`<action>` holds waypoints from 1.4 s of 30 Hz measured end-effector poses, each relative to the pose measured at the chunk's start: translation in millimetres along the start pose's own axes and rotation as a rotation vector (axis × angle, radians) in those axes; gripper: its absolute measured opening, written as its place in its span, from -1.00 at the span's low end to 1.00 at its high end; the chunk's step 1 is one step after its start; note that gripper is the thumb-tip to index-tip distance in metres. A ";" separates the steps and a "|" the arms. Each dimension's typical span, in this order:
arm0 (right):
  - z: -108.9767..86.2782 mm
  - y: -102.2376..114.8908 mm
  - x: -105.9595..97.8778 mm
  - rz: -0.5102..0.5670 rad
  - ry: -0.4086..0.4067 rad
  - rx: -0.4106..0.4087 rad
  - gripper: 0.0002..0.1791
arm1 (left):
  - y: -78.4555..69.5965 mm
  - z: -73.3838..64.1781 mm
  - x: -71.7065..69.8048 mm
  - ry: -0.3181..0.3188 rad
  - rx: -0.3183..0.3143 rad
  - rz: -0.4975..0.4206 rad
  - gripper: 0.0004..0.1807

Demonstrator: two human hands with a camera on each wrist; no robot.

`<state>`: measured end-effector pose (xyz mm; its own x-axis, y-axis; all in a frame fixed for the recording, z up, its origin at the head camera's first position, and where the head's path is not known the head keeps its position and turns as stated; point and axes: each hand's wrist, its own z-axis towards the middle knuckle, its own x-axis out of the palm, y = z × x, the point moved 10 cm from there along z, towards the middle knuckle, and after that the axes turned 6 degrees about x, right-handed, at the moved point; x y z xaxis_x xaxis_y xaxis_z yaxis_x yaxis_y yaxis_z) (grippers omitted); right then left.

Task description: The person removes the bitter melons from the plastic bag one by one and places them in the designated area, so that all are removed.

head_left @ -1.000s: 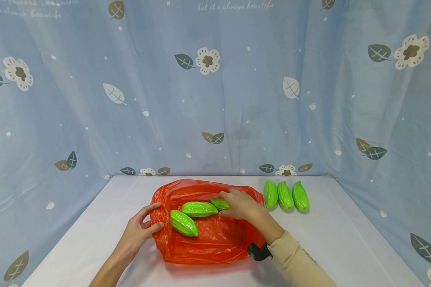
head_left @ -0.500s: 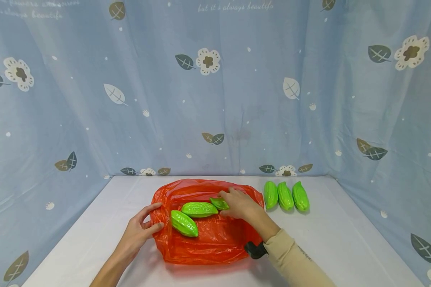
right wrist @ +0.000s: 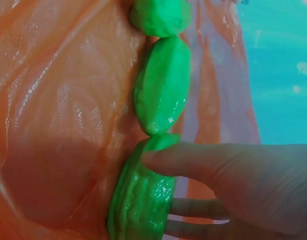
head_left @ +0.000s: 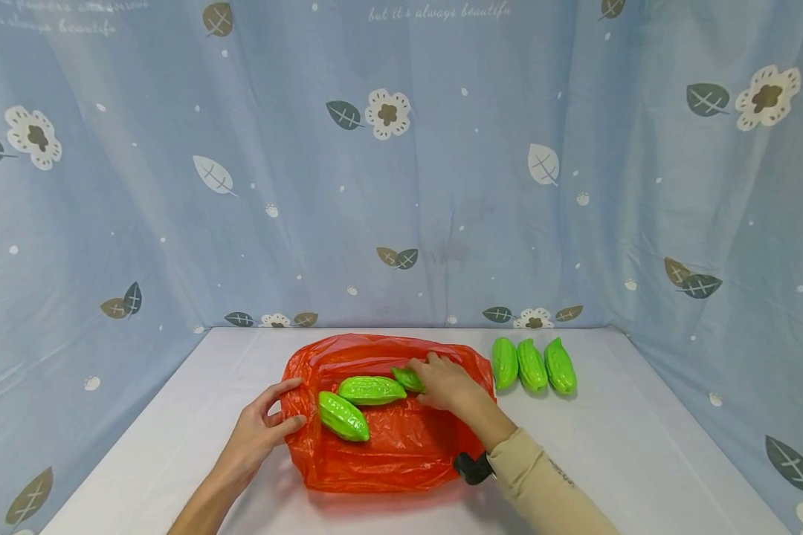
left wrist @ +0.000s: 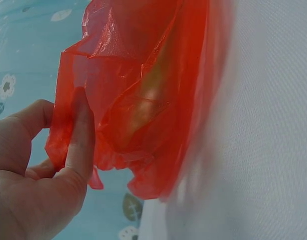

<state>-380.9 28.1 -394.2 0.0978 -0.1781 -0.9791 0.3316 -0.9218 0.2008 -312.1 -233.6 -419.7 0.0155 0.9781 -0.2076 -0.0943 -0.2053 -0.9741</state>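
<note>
A red plastic bag (head_left: 401,446) lies on its side with its wide mouth facing me. My left hand (head_left: 257,427) pinches the bag's left edge between thumb and fingers, and the left wrist view shows the thin film (left wrist: 128,100) in that hand (left wrist: 48,170). Inside the bag are three green bitter melons: one at the left (head_left: 343,416), one in the middle (head_left: 372,390), and a third (head_left: 409,380) partly hidden by my right hand (head_left: 451,386). In the right wrist view that hand (right wrist: 233,185) grips the third melon (right wrist: 143,200), its end against the middle melon (right wrist: 163,85).
Three more bitter melons (head_left: 531,365) stand in a row on the white table (head_left: 616,461), just right of the bag. A blue curtain (head_left: 442,186) with flowers and leaves rises behind and at both sides. A black device (head_left: 473,468) is at my right wrist.
My right forearm and hand have shifted slightly to the left, the hand still at the third bitter melon. The left hand, the bag and the other melons look the same.
</note>
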 end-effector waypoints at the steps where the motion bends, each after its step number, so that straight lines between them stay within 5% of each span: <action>1: 0.3 0.1 0.3 0.002 -0.004 -0.002 -0.38 | -0.8 -0.2 0.2 0.001 0.002 0.000 -0.34; 42: -2.3 -0.7 -6.0 -0.066 -0.078 0.024 -0.42 | -2.1 -1.9 2.5 0.003 0.008 -0.024 -0.33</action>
<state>-379.6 30.6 -388.4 0.0031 -0.1422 -0.9898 0.3125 -0.9401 0.1360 -309.9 -230.8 -418.3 0.0211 0.9826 -0.1846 -0.1017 -0.1816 -0.9781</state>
